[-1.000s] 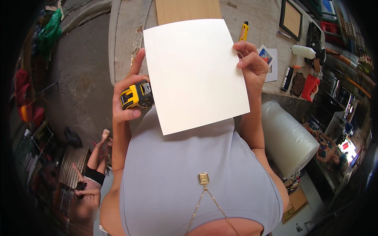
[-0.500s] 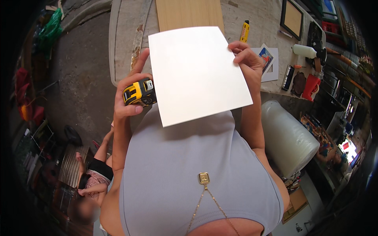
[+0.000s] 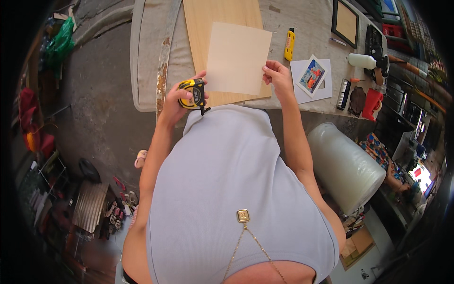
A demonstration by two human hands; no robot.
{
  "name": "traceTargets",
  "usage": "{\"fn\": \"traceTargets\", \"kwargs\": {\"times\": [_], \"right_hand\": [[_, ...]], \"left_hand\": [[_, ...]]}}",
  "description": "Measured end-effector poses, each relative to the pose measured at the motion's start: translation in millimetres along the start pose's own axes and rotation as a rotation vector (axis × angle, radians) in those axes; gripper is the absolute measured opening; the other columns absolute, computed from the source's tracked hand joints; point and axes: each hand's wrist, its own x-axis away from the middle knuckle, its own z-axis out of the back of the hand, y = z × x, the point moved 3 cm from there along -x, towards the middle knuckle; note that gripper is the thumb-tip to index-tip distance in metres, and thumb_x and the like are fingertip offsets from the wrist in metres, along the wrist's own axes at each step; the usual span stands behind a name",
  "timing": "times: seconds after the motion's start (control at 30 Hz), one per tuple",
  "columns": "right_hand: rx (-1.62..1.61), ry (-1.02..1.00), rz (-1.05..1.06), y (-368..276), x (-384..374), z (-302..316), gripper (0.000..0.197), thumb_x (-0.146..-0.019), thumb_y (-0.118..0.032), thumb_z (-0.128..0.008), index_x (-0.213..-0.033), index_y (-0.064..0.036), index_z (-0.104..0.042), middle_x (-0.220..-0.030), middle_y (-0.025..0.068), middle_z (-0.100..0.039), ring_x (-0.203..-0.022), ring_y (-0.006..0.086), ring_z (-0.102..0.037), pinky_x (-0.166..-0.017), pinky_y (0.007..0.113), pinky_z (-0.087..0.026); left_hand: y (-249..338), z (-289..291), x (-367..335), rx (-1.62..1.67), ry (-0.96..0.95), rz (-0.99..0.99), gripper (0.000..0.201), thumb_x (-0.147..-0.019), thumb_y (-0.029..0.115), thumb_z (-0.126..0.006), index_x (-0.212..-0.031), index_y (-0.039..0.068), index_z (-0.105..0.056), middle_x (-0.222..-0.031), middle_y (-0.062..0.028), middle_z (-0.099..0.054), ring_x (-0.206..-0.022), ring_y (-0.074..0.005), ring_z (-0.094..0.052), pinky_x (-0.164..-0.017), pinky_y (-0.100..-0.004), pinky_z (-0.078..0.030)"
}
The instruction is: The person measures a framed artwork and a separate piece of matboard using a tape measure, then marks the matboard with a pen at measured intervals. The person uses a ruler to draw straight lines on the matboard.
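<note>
My left hand (image 3: 173, 105) is wrapped round a yellow and black tape measure (image 3: 191, 94), its short black strap hanging toward me. The tape measure is beside the lower left corner of a plain off-white sheet of board (image 3: 238, 59). My right hand (image 3: 280, 81) pinches the sheet's right edge between thumb and fingers. The sheet is over a light wooden panel (image 3: 222, 10) on the table; whether it lies fully flat cannot be told. Whether my left fingertips also touch the sheet is hidden behind the tape measure.
The cloth-covered table (image 3: 279, 14) holds a yellow utility knife (image 3: 289, 45), a small colourful picture (image 3: 312, 75) on a white mat (image 3: 326, 92), a black frame (image 3: 344, 23), a white bottle (image 3: 362, 60) and a red tool (image 3: 372, 103). Below its right side stands a bubble-wrap roll (image 3: 347, 168).
The sheet has moved away from my chest and down over the wooden panel. Both hands went forward with it, and the tape measure turned in my left hand. The person at lower left is mostly out of sight.
</note>
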Motion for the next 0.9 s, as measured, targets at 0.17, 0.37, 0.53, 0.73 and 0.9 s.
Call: {"fn": "traceTargets", "kwargs": {"times": [0.17, 0.37, 0.53, 0.73, 0.9], "right_hand": [[-0.019, 0.021, -0.07, 35.5, -27.3, 18.5, 0.02, -0.089, -0.006, -0.067, -0.107, 0.002, -0.067, -0.08, 0.0004, -0.064, -0.061, 0.0066, -0.053, -0.051, 0.022, -0.038], [0.167, 0.062, -0.082, 49.4, -73.0, 37.7, 0.024, -0.088, -0.006, -0.066, -0.11, 0.0043, -0.067, -0.082, 0.0016, -0.066, -0.063, 0.0089, -0.056, -0.054, 0.025, -0.043], [0.324, 0.232, 0.011, 73.6, -109.3, 58.8, 0.026, -0.086, -0.01, -0.069, -0.109, 0.0003, -0.072, -0.088, 0.0077, -0.074, -0.077, 0.0176, -0.068, -0.072, 0.032, -0.054], [0.597, 0.321, 0.176, 72.3, -111.6, 54.6, 0.03, -0.081, -0.016, -0.072, -0.109, -0.0048, -0.074, -0.089, 0.014, -0.075, -0.08, 0.0241, -0.072, -0.078, 0.035, -0.056], [0.686, 0.284, 0.307, 56.6, -104.4, 51.6, 0.035, -0.08, -0.017, -0.072, -0.112, -0.0044, -0.072, -0.093, 0.0159, -0.071, -0.087, 0.0293, -0.069, -0.083, 0.039, -0.054]], "left_hand": [[-11.9, 14.1, -22.9, -0.025, 0.066, 0.054, 0.065, -0.072, 0.019, -0.059, -0.129, -0.012, -0.054, -0.126, -0.0175, -0.061, -0.09, -0.0253, -0.069, -0.08, -0.0381, -0.058], [-34.5, 33.4, -26.0, -0.227, 0.075, 0.144, 0.058, -0.078, 0.029, -0.059, -0.124, -0.007, -0.059, -0.122, -0.0175, -0.064, -0.09, -0.0209, -0.068, -0.081, -0.0342, -0.055], [-44.5, 25.1, -21.2, -0.171, 0.097, 0.181, 0.05, -0.086, 0.032, -0.06, -0.121, -0.003, -0.061, -0.101, -0.0107, -0.067, -0.085, -0.0179, -0.066, -0.078, -0.0321, -0.055], [-44.2, 3.0, -28.2, -0.344, 0.148, 0.155, 0.04, -0.084, 0.022, -0.066, -0.117, -0.001, -0.064, -0.096, -0.006, -0.065, -0.085, -0.0135, -0.063, -0.075, -0.028, -0.053], [-47.8, -19.5, -44.1, -0.563, 0.195, 0.105, 0.039, -0.082, 0.02, -0.071, -0.116, 0.001, -0.067, -0.095, -0.0031, -0.065, -0.086, -0.0106, -0.06, -0.077, -0.0239, -0.049]]}}
